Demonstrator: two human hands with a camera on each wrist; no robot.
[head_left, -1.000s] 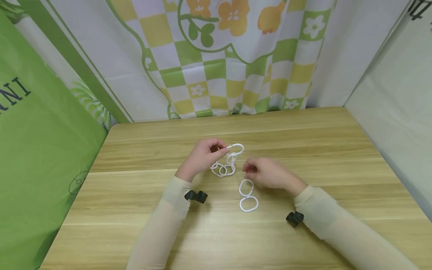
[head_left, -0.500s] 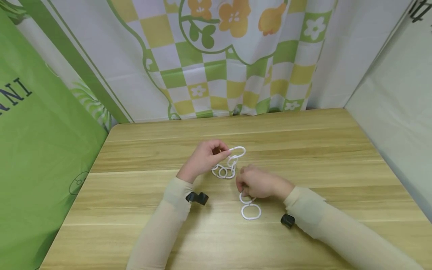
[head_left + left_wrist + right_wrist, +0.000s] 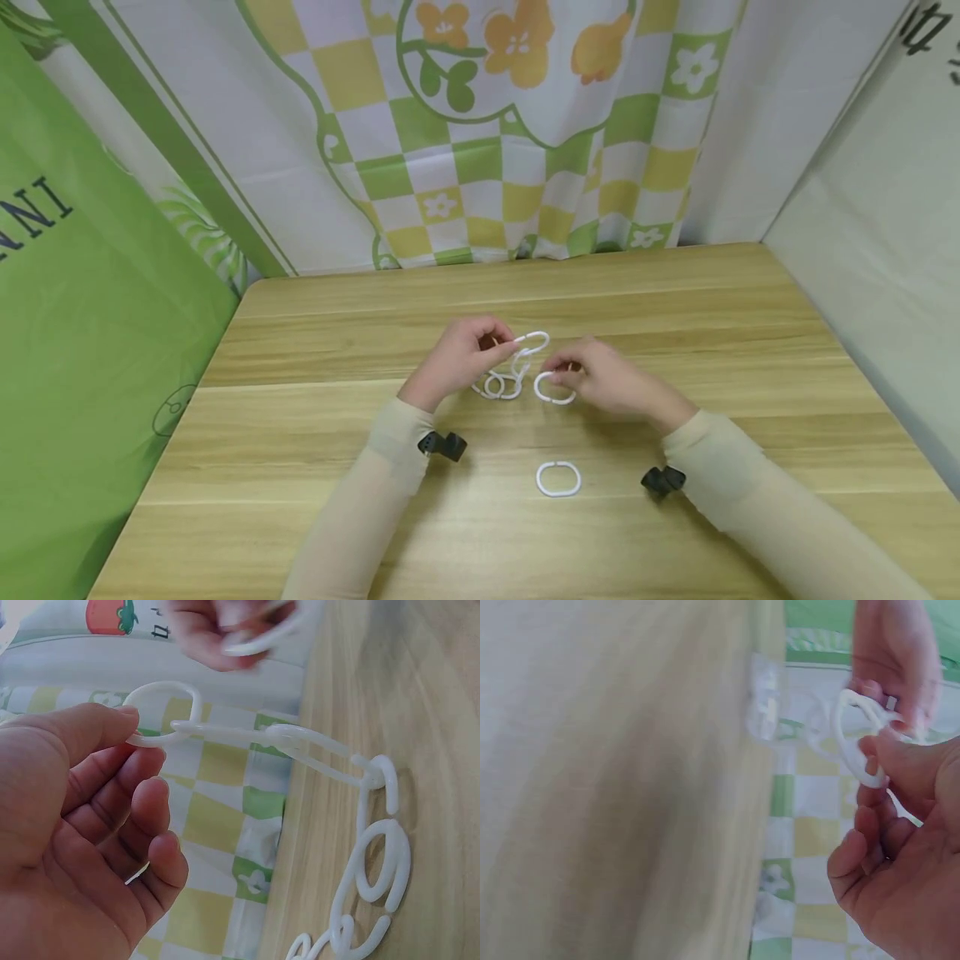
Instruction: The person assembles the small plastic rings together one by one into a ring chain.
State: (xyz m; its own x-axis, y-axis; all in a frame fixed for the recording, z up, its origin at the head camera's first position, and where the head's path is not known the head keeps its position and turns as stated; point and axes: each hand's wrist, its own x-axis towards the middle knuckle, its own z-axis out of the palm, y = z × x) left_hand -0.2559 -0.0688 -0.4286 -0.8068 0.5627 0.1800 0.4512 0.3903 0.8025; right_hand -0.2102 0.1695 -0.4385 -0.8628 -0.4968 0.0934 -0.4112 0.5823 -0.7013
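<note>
My left hand [image 3: 462, 358] pinches the end link of a white plastic chain [image 3: 225, 732] between thumb and index finger. From there the chain hangs down, and its lower links lie bunched on the table, as the left wrist view shows. Close on the right, my right hand [image 3: 611, 379] pinches a single white oval link [image 3: 553, 402] above the table, apart from the chain in the head view. A gap shows in the rim of that link. Another loose white link [image 3: 558, 493] lies flat on the table, nearer the front.
The wooden table [image 3: 300, 467] spreads under both arms. A checked floral curtain [image 3: 480, 158] hangs behind its far edge, a green cloth [image 3: 97, 317] at the left and a pale cloth [image 3: 877, 217] at the right.
My right hand came down to the two loose links, took the farther one and lifted it up toward the chain. The nearer link stayed on the table. My left hand barely moved.
</note>
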